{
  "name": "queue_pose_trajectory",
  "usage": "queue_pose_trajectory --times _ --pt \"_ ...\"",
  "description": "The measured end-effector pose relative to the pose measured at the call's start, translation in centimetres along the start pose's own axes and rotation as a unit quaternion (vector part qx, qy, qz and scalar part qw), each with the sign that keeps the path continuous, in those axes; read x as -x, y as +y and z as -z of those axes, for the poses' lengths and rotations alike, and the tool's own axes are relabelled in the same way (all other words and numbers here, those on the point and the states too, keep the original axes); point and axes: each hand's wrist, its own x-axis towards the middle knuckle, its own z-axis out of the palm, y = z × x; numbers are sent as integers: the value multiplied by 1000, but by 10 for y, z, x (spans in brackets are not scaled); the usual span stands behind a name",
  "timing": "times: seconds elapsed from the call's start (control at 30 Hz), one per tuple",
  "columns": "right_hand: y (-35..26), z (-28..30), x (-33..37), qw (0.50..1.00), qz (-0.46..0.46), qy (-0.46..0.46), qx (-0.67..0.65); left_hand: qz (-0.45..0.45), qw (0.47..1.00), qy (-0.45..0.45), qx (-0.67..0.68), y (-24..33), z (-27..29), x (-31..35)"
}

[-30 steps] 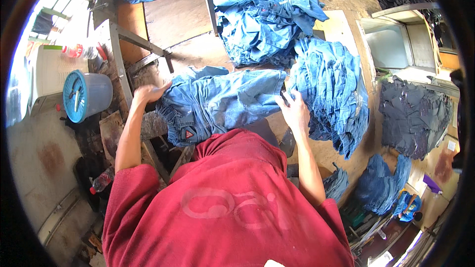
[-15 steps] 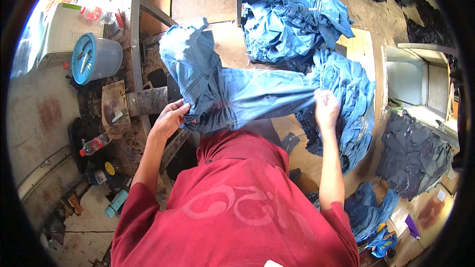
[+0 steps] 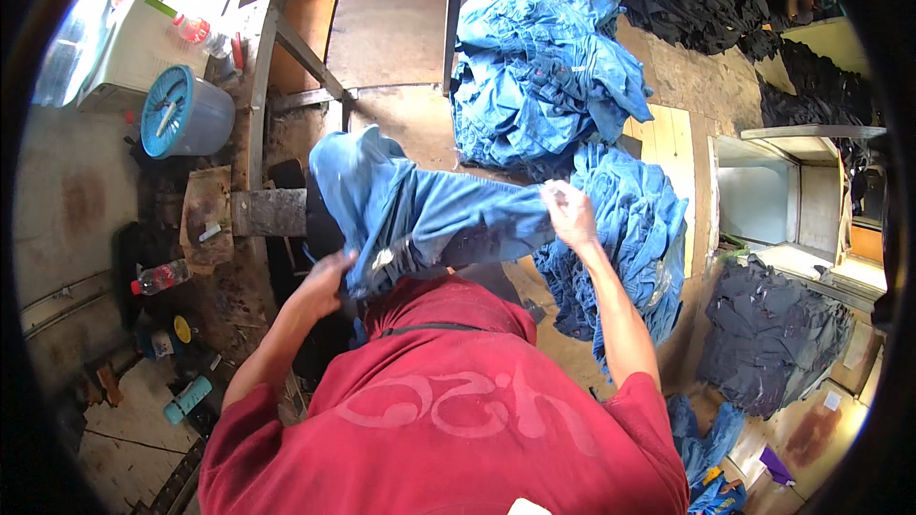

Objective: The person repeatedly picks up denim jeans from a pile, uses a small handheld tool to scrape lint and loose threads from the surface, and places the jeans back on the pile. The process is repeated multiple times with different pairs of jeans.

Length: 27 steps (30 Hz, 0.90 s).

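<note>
A pair of blue denim trousers (image 3: 468,216) hangs stretched between my hands, in front of my red shirt. My left hand (image 3: 322,283) grips its left part near the bottom, fingers closed on the cloth and partly blurred. At the right end of the stretched leg, my right hand (image 3: 571,216) pinches the fabric in closed fingers. Another bunched part of the garment rises at the upper left, over a dark machine-like fixture (image 3: 277,213). Just beyond my right hand lies a heap of blue denim (image 3: 634,229).
A larger denim pile (image 3: 544,67) stands at the far middle beside an upright post (image 3: 455,19). Dark garments are stacked (image 3: 773,334) at the right. A lidded bucket (image 3: 200,119) and a plastic bottle (image 3: 162,277) are at the left. More denim (image 3: 706,439) lies lower right.
My right hand has come leftward, closer to my left hand, and the stretched trouser leg now slopes. My left hand sits lower. The whole view has shifted slightly.
</note>
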Motion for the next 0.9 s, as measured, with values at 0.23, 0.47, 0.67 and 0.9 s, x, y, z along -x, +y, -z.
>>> queue_pose_trajectory --times 0.23,0.47,0.67,0.9 --pt "64 69 2 985 14 163 51 -200 980 0 18 37 -87 -43" --pt "35 293 -43 881 -115 456 -55 -65 981 -61 171 78 -245 -166" --pt "-30 475 -23 820 -17 571 -42 -92 968 -224 62 148 -404 -165" --pt "-76 578 10 848 10 517 -117 -293 904 -310 -38 265 -514 -155"
